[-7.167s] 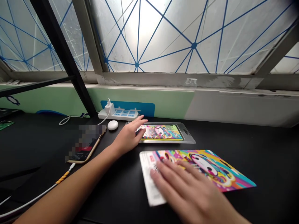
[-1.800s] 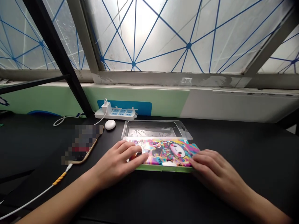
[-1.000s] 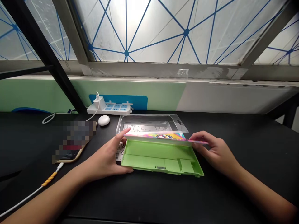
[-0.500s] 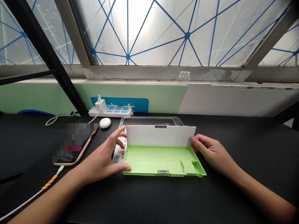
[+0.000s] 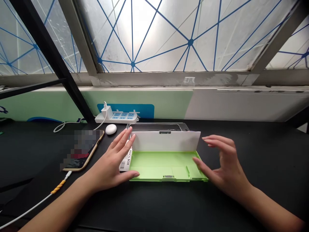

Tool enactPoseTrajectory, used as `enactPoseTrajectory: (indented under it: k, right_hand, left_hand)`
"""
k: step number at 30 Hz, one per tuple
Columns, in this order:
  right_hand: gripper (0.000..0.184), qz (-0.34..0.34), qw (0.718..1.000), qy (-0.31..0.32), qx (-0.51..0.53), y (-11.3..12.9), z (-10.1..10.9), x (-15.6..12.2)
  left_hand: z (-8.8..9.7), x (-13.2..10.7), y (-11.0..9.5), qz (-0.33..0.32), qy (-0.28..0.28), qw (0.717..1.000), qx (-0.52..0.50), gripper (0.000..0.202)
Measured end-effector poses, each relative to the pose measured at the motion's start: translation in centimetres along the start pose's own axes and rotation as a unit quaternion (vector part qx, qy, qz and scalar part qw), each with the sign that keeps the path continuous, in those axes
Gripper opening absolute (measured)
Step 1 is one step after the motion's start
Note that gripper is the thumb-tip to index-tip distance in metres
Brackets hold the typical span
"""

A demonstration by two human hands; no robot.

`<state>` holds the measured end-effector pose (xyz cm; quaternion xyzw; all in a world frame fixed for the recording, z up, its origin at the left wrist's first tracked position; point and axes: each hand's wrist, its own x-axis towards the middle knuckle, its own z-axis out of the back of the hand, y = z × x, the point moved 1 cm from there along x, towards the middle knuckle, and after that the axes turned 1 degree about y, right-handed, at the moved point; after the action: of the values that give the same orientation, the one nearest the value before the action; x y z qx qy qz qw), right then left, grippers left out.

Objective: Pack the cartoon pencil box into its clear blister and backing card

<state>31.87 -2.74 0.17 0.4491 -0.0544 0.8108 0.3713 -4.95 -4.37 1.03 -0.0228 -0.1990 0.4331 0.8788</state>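
A light green pencil box (image 5: 154, 165) lies in front of me with its white lid (image 5: 149, 141) standing up at the back. Inside, the shallow tray has a small compartment at the right end, partly covered by my right thumb. My left hand (image 5: 116, 161) is open at the box's left end, fingers up and thumb by the front left corner. At the right end my right hand (image 5: 225, 161) is open too, fingers spread apart from the lid and thumb over the box's edge. Behind the lid lies clear plastic packaging (image 5: 156, 126); its printed "PENCIL BOX" label (image 5: 125, 162) shows beside my left hand.
On the left a phone (image 5: 84, 154) lies with a white charging cable (image 5: 36, 206) plugged in. A white rounded case (image 5: 111, 129) and a power strip (image 5: 118, 117) sit farther back. A black slanted frame bar (image 5: 53, 61) rises at the left, before the window.
My right hand has let go of the lid's right edge and opened, its thumb moving over the box's right end. My left fingers have straightened upward. The lid still stands up.
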Motion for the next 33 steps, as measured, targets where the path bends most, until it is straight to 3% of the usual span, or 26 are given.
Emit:
enactPoseTrajectory:
  k: [4, 7, 10, 14, 23, 33]
  right_hand:
    - [0.078, 0.082, 0.988, 0.108, -0.078, 1.24, 0.08, -0.06]
    - [0.092, 0.096, 0.971, 0.188, -0.11, 1.2, -0.3, -0.29]
    - [0.102, 0.089, 0.964, 0.219, -0.12, 0.93, -0.47, -0.47]
    - [0.099, 0.076, 0.965, 0.217, -0.129, 0.86, -0.34, -0.59]
    - [0.092, 0.066, 0.973, 0.197, -0.104, 1.01, 0.01, -0.39]
    - [0.085, 0.115, 0.971, 0.158, -0.137, 1.27, -0.31, -0.49]
  left_hand:
    - [-0.08, -0.01, 0.05, 0.004, 0.027, 1.0, -0.005, 0.105]
    - [0.02, -0.02, 0.02, 0.003, 0.038, 0.999, -0.009, 0.107]
    - [0.09, -0.09, 0.02, 0.004, 0.037, 0.999, -0.014, 0.116]
    - [0.18, -0.24, 0.05, -0.004, 0.013, 1.0, -0.023, 0.121]
    - [0.71, -0.33, -0.17, -0.01, -0.015, 0.995, -0.093, 0.106]
    - [0.5, -0.5, 0.13, -0.023, -0.059, 0.991, -0.12, 0.096]
